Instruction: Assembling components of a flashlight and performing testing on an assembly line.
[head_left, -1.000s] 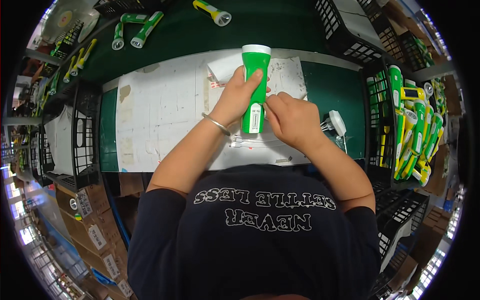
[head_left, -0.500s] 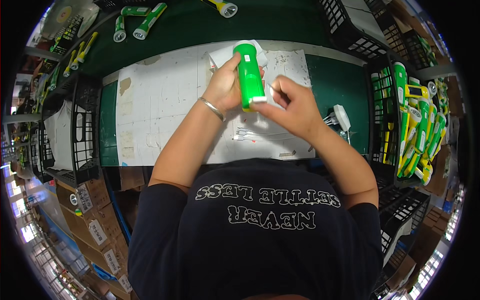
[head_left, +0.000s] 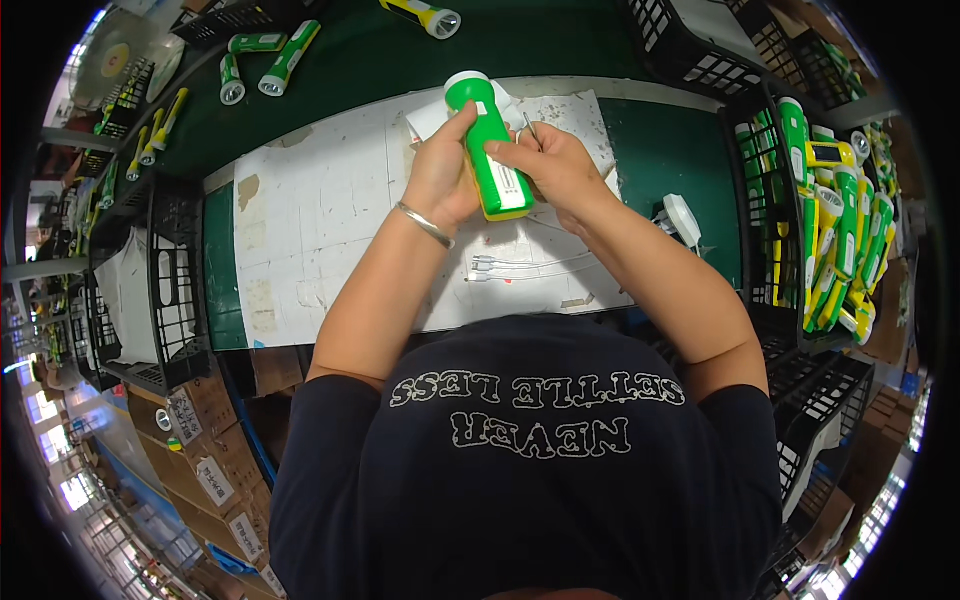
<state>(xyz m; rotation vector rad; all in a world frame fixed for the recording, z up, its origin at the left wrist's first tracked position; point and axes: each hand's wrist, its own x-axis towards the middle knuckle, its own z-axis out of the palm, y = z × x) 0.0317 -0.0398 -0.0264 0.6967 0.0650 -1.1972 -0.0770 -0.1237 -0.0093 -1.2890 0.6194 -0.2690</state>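
Note:
A green flashlight with a white head rim and a yellow underside is tilted over the worktable. My left hand is closed around its left side, thumb on the green body near a small white switch. On the lower body lies a white label. My right hand presses its thumb at the label's upper end. A thin metal tool sticks up from the curled right fingers; its kind is not clear. Behind the flashlight lies a white sheet, partly hidden.
White charging cables lie on the pale work surface, near a white plug adapter. A black crate of flashlights stands right; another crate stands left. More flashlights lie at the back.
My right hand has moved up and left onto the flashlight. The white label, earlier at the flashlight's lower end by my right thumb, now lies along its body. The flashlight's lower end has swung slightly right.

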